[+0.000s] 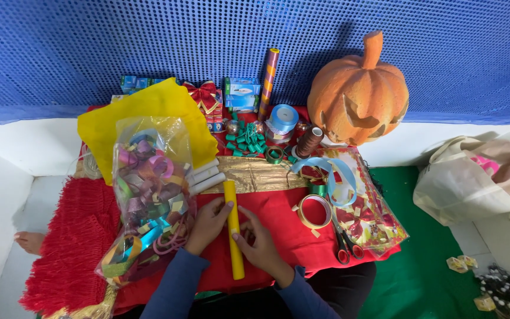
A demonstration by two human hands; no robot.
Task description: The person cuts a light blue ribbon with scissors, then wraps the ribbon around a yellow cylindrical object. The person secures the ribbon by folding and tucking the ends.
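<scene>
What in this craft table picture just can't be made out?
- Head view: left hand and right hand cover the middle of the yellow roll.
- The clear bag jumbles its ribbon curls together.
- The cloth bag hides its contents.
- The boxes are too small to identify.

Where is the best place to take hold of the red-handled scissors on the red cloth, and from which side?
Probably at the red handle loops of the scissors, coming from the near edge of the red cloth. The loops point toward the person, while the blades lead away under the tape roll.

smooth yellow paper roll (234, 236) (matt), red cloth (284, 230)
</scene>
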